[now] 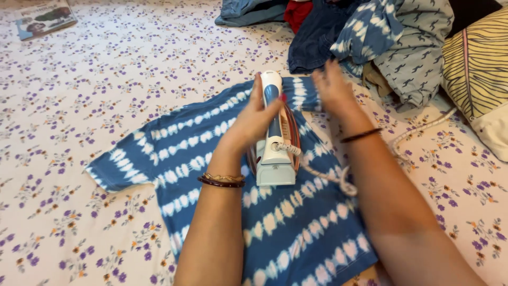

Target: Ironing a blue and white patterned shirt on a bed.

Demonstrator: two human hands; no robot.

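Left hand: grip closed round the handle of the iron.
Iron: white and blue, resting on the blue tie-dye shirt.
Shirt: spread flat on the floral bedsheet.
Right hand: blurred, fingers spread, at the shirt's upper edge.
Clothes pile: beyond the shirt.

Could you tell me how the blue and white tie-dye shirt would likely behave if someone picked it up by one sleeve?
The shirt is thin cloth spread flat on the floral sheet, so it would probably hang limp. It looks light for its size. With the iron standing on it under the left hand, pulling might tip the iron.
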